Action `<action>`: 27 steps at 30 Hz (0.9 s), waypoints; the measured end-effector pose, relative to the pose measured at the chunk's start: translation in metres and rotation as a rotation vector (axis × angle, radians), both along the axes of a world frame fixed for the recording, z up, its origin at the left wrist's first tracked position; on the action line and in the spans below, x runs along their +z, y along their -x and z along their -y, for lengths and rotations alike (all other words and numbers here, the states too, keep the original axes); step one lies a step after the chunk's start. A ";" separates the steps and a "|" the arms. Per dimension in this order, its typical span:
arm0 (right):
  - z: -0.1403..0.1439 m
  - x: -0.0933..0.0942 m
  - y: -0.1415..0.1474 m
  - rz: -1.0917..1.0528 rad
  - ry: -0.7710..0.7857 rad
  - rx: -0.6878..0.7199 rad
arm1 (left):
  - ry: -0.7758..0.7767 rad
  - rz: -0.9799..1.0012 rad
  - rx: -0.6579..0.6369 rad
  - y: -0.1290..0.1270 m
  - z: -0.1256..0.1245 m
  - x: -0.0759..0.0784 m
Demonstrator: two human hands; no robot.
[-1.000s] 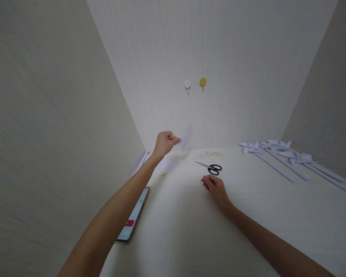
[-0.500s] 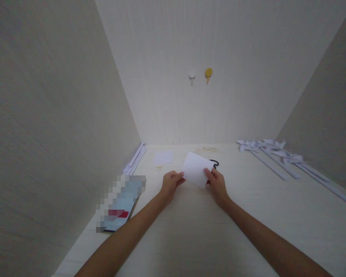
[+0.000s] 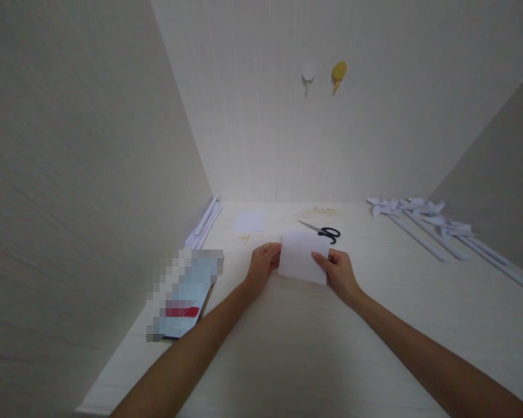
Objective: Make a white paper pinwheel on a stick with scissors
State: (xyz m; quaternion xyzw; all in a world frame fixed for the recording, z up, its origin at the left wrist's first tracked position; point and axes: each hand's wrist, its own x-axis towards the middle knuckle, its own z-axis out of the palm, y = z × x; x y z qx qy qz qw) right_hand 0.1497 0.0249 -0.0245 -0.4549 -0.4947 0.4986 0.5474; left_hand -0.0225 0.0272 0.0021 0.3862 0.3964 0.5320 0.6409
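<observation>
A small white sheet of paper (image 3: 303, 256) is held above the table between my two hands. My left hand (image 3: 262, 264) pinches its left edge, the fingers partly behind it. On the right edge, my right hand (image 3: 340, 273) grips the sheet with the thumb lying on its front face. Scissors (image 3: 329, 231) with black handles lie just beyond the sheet, blades pointing left. Another white paper square (image 3: 249, 221) rests flat further back on the left, with several small thin sticks (image 3: 243, 238) in front of it.
Rolled white paper tubes (image 3: 204, 223) lie along the left wall. Paper pinwheels (image 3: 414, 212) on paper sticks lie at the right. A blurred pale-blue flat object (image 3: 187, 296) is near my left forearm. More thin sticks (image 3: 318, 212) lie at the back. Two hooks, white (image 3: 308, 74) and yellow (image 3: 339, 71), are on the wall.
The paper has turned from a tilted position to nearly level, its face squarer to me. The scissors, mostly covered before, now show more fully. The view has shifted slightly.
</observation>
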 end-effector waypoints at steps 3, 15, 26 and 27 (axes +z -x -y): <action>0.003 0.002 0.001 0.048 0.047 0.069 | -0.048 -0.133 0.017 -0.001 0.000 -0.002; 0.008 0.019 -0.011 0.340 -0.466 -0.054 | -0.192 -0.507 0.306 0.008 0.002 0.001; 0.012 0.016 -0.016 0.771 -0.889 0.088 | -0.169 -0.452 0.227 0.003 0.004 0.002; 0.013 0.017 -0.014 0.782 -0.879 0.099 | -0.172 -0.462 0.198 0.002 0.005 0.002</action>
